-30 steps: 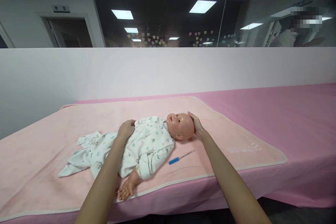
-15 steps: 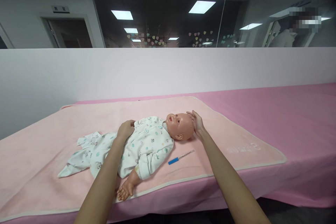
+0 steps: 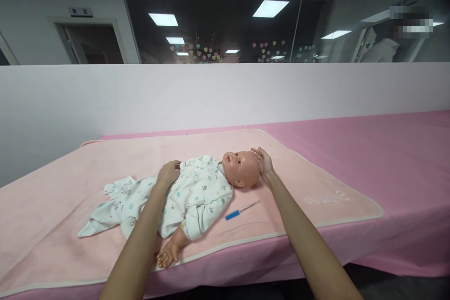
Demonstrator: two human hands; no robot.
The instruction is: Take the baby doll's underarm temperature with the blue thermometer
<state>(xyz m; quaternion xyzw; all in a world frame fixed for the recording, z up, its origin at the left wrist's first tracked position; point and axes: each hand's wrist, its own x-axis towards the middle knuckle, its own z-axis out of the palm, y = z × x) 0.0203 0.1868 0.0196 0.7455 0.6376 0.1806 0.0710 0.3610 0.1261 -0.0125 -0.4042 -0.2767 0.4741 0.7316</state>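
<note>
A baby doll (image 3: 197,185) in a white printed sleepsuit lies on its back on a peach blanket (image 3: 316,187), head to the right. My left hand (image 3: 168,173) rests at the far side of its waist, fingers curled over the doll's far hand (image 3: 177,166), of which only a bit shows; my fingertips are mostly hidden. Against the crown of the doll's head (image 3: 246,168) lies my right hand (image 3: 264,164), its fingers stretched out and apart. Close to the doll's near shoulder, a glass thermometer (image 3: 242,210) with a blue end lies on the blanket.
Under the blanket a pink sheet (image 3: 397,164) covers the table, whose front edge is near me. A low white wall (image 3: 225,93) runs along the back, with a large window (image 3: 225,18) above it. A person (image 3: 381,50) in white appears at the upper right.
Both hands, the doll and the thermometer stay practically where they were. The person at the upper right has shifted very slightly.
</note>
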